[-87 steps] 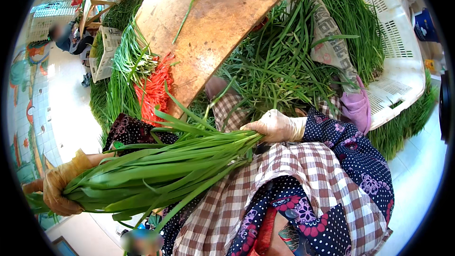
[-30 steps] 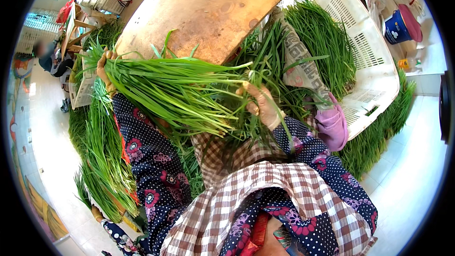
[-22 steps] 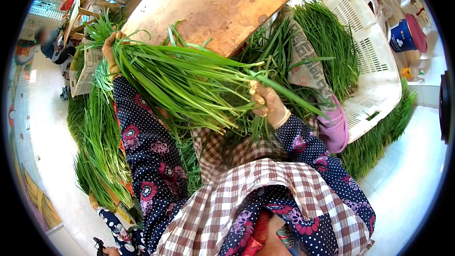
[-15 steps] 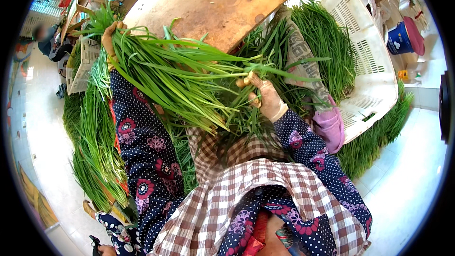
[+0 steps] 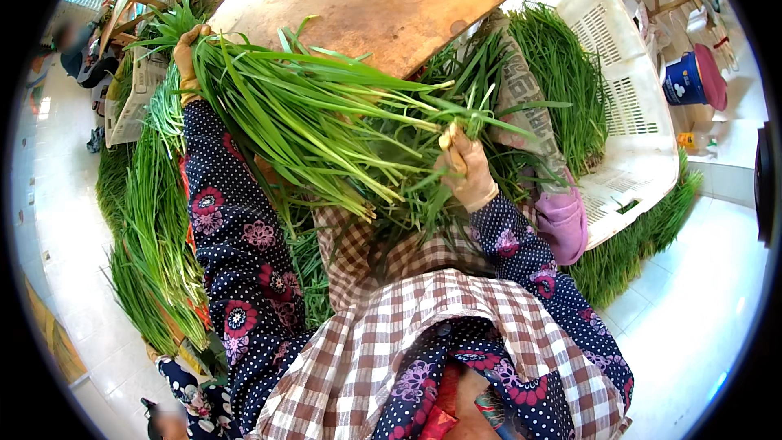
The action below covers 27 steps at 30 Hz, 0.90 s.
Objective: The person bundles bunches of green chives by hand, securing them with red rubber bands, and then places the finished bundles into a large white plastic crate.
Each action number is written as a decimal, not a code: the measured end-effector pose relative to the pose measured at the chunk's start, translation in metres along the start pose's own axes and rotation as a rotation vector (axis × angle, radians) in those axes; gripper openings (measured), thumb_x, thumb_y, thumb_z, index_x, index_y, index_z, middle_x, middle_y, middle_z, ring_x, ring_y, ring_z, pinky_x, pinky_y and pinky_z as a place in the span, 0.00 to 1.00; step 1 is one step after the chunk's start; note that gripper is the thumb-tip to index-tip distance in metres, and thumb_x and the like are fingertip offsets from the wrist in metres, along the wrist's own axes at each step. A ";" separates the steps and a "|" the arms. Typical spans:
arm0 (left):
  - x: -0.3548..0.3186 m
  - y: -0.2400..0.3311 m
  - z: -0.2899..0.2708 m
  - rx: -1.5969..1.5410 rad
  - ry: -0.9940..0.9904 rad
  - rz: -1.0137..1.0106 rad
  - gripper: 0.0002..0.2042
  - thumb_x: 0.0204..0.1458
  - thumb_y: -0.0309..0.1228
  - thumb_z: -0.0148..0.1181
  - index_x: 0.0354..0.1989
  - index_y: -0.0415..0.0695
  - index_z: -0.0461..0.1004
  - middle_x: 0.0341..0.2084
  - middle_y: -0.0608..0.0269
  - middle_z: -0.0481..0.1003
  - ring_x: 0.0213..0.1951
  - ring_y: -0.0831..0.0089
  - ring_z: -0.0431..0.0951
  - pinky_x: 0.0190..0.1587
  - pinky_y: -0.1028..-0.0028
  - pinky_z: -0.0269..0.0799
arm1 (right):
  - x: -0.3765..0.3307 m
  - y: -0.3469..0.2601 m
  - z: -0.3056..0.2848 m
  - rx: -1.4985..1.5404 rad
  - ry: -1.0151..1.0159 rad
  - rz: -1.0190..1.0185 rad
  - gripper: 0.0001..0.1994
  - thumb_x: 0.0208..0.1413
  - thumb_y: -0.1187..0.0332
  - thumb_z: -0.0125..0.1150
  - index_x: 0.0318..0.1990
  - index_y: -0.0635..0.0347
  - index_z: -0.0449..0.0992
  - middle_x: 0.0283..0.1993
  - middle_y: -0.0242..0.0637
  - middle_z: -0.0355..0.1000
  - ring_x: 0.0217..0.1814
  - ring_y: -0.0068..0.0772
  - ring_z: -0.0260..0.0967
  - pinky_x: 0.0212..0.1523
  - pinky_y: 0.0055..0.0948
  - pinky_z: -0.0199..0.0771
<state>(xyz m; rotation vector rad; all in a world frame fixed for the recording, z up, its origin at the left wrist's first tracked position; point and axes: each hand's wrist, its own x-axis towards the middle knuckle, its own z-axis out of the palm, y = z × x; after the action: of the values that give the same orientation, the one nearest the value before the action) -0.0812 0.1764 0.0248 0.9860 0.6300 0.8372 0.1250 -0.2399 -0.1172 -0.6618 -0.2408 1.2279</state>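
A thick bunch of long green chive leaves [image 5: 318, 126] is held across my lap, in front of a wooden board [image 5: 383, 4]. My left hand [image 5: 189, 53], in a tan glove, grips the bunch at its far left end. My right hand [image 5: 466, 167], gloved the same, pinches a few thin leaves at the right side of the bunch. Both forearms wear dark dotted floral sleeves. A checked apron covers my lap below the bunch.
A white slotted plastic crate [image 5: 627, 90] at the right holds more chives [image 5: 562, 81]. Further chives lie on the floor at the left [image 5: 151, 228] and lower right [image 5: 635, 236]. A blue tub [image 5: 688, 81] stands at the far right; a pink sleeve [image 5: 562, 220] lies beside my right arm.
The bunch was swung from low at my left up onto my lap, its held end now pointing far left. My right hand has gone from gripping the bunch to picking at single leaves.
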 end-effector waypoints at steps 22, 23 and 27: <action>0.016 -0.020 -0.031 0.076 0.034 0.029 0.08 0.55 0.29 0.42 0.29 0.40 0.67 0.21 0.65 0.70 0.16 0.75 0.68 0.20 0.76 0.69 | -0.010 -0.031 0.046 -0.419 -0.066 0.273 0.11 0.55 0.60 0.57 0.30 0.59 0.73 0.22 0.30 0.71 0.21 0.18 0.68 0.19 0.16 0.62; 0.013 -0.019 -0.021 0.119 0.093 0.053 0.08 0.55 0.29 0.42 0.30 0.39 0.67 0.21 0.65 0.71 0.17 0.75 0.68 0.21 0.76 0.69 | -0.012 -0.023 0.042 -0.397 -0.014 0.289 0.08 0.54 0.64 0.58 0.33 0.60 0.73 0.25 0.33 0.73 0.25 0.20 0.70 0.23 0.16 0.65; 0.019 -0.018 -0.046 0.096 0.181 0.100 0.08 0.55 0.28 0.42 0.32 0.37 0.67 0.22 0.63 0.72 0.19 0.74 0.70 0.21 0.76 0.69 | -0.010 0.001 0.058 -0.415 0.008 0.061 0.10 0.52 0.70 0.59 0.42 0.62 0.73 0.29 0.36 0.74 0.28 0.20 0.69 0.29 0.18 0.68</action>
<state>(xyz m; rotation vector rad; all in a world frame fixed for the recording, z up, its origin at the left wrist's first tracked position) -0.1006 0.2083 -0.0123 1.0429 0.7865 1.0001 0.0918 -0.2297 -0.0702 -1.0385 -0.4793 1.2434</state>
